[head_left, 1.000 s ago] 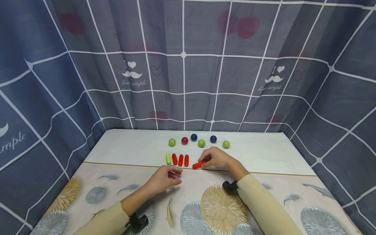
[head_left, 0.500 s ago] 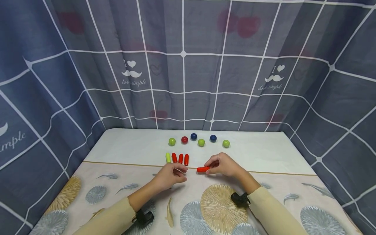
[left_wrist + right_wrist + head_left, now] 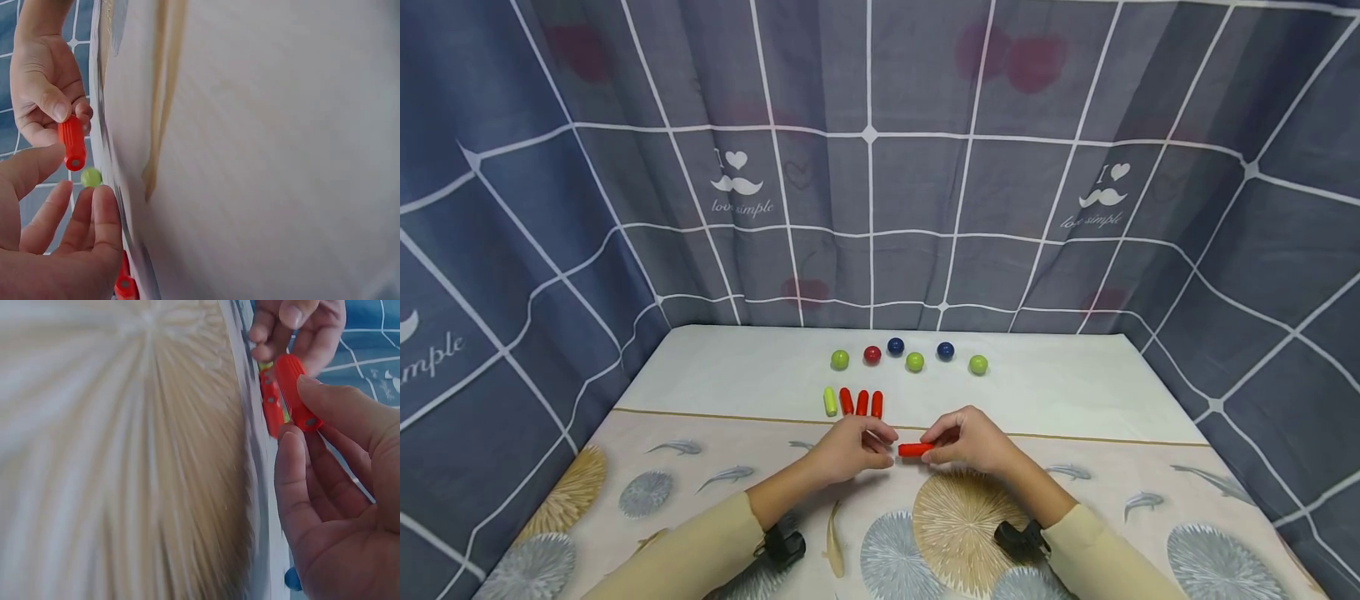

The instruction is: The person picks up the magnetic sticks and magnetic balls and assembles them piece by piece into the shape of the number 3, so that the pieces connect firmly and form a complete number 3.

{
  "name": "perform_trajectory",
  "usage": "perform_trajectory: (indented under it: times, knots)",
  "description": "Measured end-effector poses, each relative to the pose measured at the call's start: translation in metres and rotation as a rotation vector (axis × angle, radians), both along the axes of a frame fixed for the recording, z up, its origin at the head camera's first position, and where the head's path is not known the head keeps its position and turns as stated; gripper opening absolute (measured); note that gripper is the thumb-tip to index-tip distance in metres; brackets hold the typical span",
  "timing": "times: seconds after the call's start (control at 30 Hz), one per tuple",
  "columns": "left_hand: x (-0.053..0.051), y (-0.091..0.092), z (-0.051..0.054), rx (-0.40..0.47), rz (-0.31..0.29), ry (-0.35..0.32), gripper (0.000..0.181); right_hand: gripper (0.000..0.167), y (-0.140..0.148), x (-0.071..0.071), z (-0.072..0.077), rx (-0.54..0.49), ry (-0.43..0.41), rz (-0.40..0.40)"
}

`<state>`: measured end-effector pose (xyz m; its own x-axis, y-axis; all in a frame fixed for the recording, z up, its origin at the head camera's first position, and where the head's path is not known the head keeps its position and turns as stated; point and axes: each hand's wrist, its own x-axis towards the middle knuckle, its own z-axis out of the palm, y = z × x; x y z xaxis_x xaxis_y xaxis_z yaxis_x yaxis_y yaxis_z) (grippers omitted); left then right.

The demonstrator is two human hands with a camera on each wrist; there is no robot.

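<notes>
My right hand [image 3: 976, 440] pinches a small red ridged plastic rod [image 3: 913, 450] between thumb and fingers, over the patterned cloth. The rod lies roughly level and its free end points left. In the left wrist view the red rod [image 3: 72, 140] shows a small grey dot on its rounded end. My left hand [image 3: 850, 452] is just left of that end, thumb and fingers apart with a gap between them; it holds nothing. Behind it stand three more red rods [image 3: 862, 403] and a yellow-green rod [image 3: 830, 402] in a row, the red ones' near ends partly covered by the hand.
Several balls lie farther back on the white strip [image 3: 1045, 387]: green balls [image 3: 914, 362], dark blue balls [image 3: 945, 351] and a red ball [image 3: 872, 355]. A patterned cloth [image 3: 700, 450] covers the near part of the table. A checked curtain [image 3: 917, 192] encloses the back and sides.
My right hand has drawn the red rod toward me, and the rod has turned from slanted to nearly level. My left hand has shifted right, closer to the rod's free end.
</notes>
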<state>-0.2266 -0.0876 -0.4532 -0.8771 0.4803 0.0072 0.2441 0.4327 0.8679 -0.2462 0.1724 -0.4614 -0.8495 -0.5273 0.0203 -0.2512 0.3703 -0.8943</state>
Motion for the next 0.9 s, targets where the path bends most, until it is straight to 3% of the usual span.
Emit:
perform_trajectory:
  times: [0.33,0.9]
  knots:
    - [-0.001,0.008,0.0,-0.026,-0.039,-0.026,0.019,0.019,-0.005,0.013,-0.001,-0.029,-0.034,0.003]
    - [-0.002,0.011,-0.002,0.022,-0.042,-0.085,0.016,0.02,-0.008,0.015,-0.003,-0.085,-0.073,0.014]
